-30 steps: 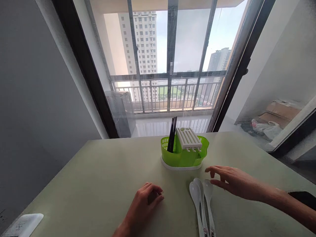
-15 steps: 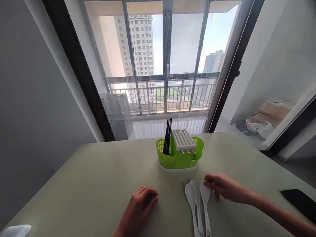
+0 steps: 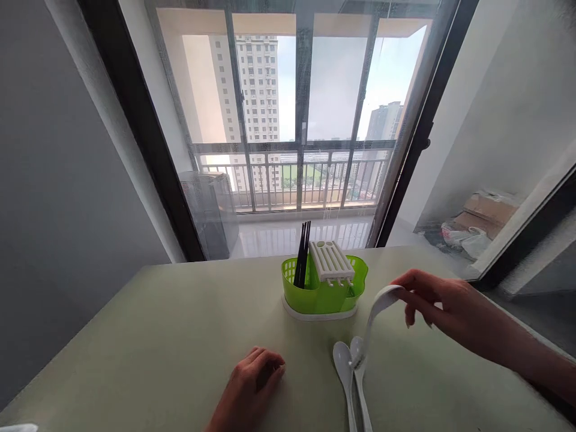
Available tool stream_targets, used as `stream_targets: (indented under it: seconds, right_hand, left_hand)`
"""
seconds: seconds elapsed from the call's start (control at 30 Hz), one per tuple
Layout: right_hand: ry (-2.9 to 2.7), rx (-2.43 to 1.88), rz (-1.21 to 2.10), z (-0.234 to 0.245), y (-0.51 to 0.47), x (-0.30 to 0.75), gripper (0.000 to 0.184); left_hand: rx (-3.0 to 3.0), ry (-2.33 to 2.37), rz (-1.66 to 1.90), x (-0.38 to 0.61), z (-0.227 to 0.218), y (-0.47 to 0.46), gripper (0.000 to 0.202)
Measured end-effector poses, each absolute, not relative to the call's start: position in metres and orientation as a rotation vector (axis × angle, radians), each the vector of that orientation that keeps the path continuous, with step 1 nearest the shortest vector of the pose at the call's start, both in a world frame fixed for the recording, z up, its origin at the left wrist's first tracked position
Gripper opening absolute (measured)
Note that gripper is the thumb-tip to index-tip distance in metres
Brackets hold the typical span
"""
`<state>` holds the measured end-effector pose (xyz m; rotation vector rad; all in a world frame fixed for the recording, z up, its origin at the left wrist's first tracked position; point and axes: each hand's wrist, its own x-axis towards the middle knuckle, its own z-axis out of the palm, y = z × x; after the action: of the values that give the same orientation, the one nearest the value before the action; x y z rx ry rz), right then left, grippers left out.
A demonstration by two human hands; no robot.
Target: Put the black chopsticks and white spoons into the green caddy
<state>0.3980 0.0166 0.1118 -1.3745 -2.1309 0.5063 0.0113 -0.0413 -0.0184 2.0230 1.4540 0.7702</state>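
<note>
My right hand [image 3: 432,297] pinches a white spoon [image 3: 374,309] by its bowl end, holding it raised off the table with the handle slanting down. Below it, two more white spoons [image 3: 346,369] lie side by side, bowls pointing away from me; the raised handle's end overlaps them in view. My left hand [image 3: 252,384] rests on the table to their left, fingers loosely curled with a gap to the thumb and nothing seen in it. Beyond the spoons stands a green utensil caddy [image 3: 321,300] with a white slotted rack [image 3: 332,261]. Black chopsticks [image 3: 302,255] lean upright in its left compartment.
The pale table [image 3: 180,336] reaches toward a glass sliding door with a dark frame [image 3: 407,180]. A white object [image 3: 20,428] shows at the bottom left corner. Past the door sit a cardboard box [image 3: 488,213] and plastic bags [image 3: 465,240].
My right hand has lifted the rightmost spoon off the table, tilting it with the bowl up. The left hand has barely moved. A black phone-like object at the right has left the view.
</note>
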Motion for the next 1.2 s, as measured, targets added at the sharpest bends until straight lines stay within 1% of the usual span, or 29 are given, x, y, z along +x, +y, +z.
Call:
stream_targets:
  seconds: [0.1, 0.23, 0.37, 0.47, 0.6, 0.83, 1.03, 1.2]
  right_hand:
    - [-1.996, -1.314, 0.228, 0.133, 0.013, 0.377, 0.039]
    - [-1.887, -1.153, -0.147, 0.148, 0.014, 0.347, 0.034]
    - [-1.870, -1.061, -0.436, 0.147, 0.024, 0.327, 0.031]
    - [-1.890, -1.017, -0.584, 0.139, 0.034, 0.317, 0.025]
    - [-1.976, -0.972, -0.637, 0.129, 0.043, 0.302, 0.023]
    - [-2.119, -0.821, -0.613, 0.109, 0.055, 0.283, 0.017]
    - [-2.204, -0.822, -0.650, 0.089, 0.064, 0.275, 0.016]
    - [-2.232, -0.837, -0.619, 0.075, 0.064, 0.270, 0.017]
  left_hand:
    - [2.038, 1.446, 0.777, 0.010, -0.021, -0.040, 0.020]
    - [2.051, 1.448, 0.785, 0.010, -0.024, -0.041, 0.020]
    - [2.072, 1.446, 0.800, 0.011, -0.024, -0.042, 0.021]
    - [2.089, 1.440, 0.803, 0.011, -0.025, -0.042, 0.023]
    - [2.123, 1.435, 0.820, 0.012, -0.028, -0.043, 0.022]
    - [2.160, 1.431, 0.831, 0.013, -0.029, -0.043, 0.019]
    - [2.176, 1.432, 0.824, 0.014, -0.025, -0.045, 0.021]
    - [2.190, 1.424, 0.843, 0.014, -0.027, -0.045, 0.019]
